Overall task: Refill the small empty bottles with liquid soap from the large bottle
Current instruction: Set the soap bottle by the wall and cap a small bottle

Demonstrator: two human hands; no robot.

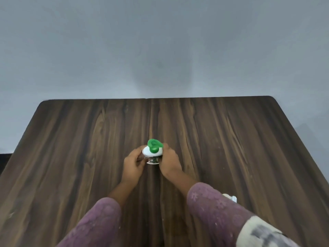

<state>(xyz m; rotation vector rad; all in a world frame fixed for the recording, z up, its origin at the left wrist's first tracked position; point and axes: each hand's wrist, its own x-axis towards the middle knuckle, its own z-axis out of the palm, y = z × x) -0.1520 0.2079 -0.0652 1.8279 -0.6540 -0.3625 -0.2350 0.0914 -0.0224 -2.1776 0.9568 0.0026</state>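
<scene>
A white plastic bottle (151, 154) with a green pump top (154, 146) stands upright near the middle of the dark wood-grain table (231, 139). The left hand (133, 164) and the right hand (170, 163) grip it, one on each side, with fingers curled round its body.

The dark brown wood-grain table (231, 139) looks like smooth laminate or varnished wood, streaked along the grain, with a soft low sheen. At its middle, the small white plastic bottle (148, 152) has a smooth, slightly glossy shoulder. Its bright green plastic pump top (154, 146) is glossier. The printed label (152, 160) on the bottle's near side may be paper or film; I cannot tell which. The mauve cloth sleeves (213, 211) are matt and soft, flecked with pale marks. At near right, a white-and-grey patterned cloth (263, 232) looks matt too. The grey-blue wall (160, 41) at the far side is matt and even.
</scene>
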